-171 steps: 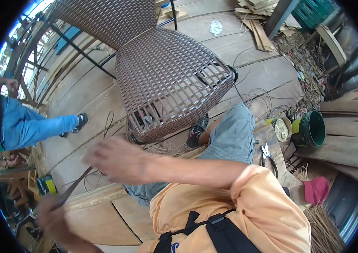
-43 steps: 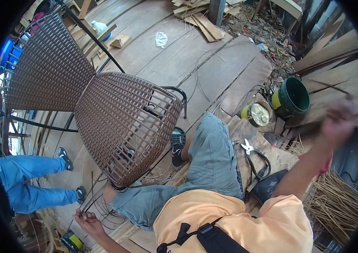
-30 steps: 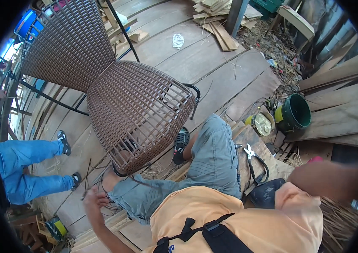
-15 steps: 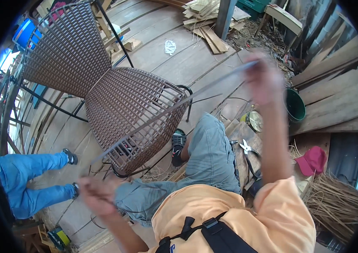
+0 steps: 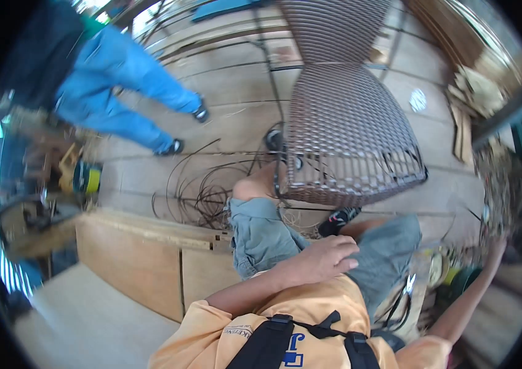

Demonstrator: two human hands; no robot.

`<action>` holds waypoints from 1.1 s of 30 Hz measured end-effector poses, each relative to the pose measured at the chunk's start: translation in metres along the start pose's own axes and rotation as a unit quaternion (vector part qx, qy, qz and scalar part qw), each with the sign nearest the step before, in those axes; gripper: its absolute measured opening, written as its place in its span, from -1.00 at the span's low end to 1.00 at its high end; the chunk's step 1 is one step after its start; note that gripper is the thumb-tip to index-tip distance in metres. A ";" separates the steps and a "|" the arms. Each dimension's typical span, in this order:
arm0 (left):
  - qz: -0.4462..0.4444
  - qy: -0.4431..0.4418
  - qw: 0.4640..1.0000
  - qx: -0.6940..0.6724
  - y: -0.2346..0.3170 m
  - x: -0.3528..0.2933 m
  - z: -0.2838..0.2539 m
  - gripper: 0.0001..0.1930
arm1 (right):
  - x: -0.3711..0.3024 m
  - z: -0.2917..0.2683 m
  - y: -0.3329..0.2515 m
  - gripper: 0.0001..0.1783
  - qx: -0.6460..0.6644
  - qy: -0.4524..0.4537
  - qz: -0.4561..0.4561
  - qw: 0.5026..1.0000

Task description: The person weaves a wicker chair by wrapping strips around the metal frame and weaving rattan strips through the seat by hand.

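Observation:
A brown woven chair [image 5: 347, 117] stands in front of my knees, its seat edge toward me showing an open lattice of strips. My left hand [image 5: 325, 258] lies over my lap, its fingers curled in. Whatever it may hold is hidden. Far out to the right, my right hand [image 5: 498, 247] is stretched toward the scraps near the wall; blur and the picture's rim hide its fingers. Beside my right thigh lie black-handled shears [image 5: 404, 298]. No strip shows between my hands.
Loose dark strips [image 5: 205, 194] lie coiled on the floor left of my knee. A person in blue jeans [image 5: 119, 86] stands at the far left. A wooden bench [image 5: 132, 258] runs along my left side. Wood scraps [image 5: 476, 92] are piled at the right.
The view has swung left. A long flat strip stretched between my raised hands earlier is out of sight now. My left hand has come to my lap; my right arm reaches far right.

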State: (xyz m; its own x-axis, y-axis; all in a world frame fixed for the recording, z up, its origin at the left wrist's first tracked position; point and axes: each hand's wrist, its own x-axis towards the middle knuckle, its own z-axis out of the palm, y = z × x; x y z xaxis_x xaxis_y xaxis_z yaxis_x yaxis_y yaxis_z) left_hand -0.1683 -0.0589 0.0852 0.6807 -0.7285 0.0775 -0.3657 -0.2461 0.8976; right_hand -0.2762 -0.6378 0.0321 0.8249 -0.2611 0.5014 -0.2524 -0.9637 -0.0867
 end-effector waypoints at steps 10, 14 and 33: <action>-0.099 0.422 0.876 0.211 -0.156 0.010 -0.133 -0.78 | 0.071 0.009 -0.327 -0.74 0.500 -0.208 0.236 0.807; -0.133 0.283 0.928 0.204 -0.179 0.037 -0.132 -0.79 | 0.103 0.003 -0.438 -0.79 0.546 -0.315 0.097 0.770; -0.059 0.583 0.721 0.370 -0.022 -0.105 -0.220 -0.76 | 0.147 0.138 -0.607 -0.77 0.378 -0.237 -0.264 0.855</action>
State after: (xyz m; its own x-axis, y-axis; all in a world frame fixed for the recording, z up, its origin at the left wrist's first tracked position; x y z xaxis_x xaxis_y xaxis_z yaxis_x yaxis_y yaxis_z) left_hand -0.0918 0.1633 0.1524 0.6483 0.2510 0.7188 -0.2068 -0.8505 0.4835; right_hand 0.0675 -0.0987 0.0398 0.8804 0.4017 0.2520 0.4699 -0.6669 -0.5783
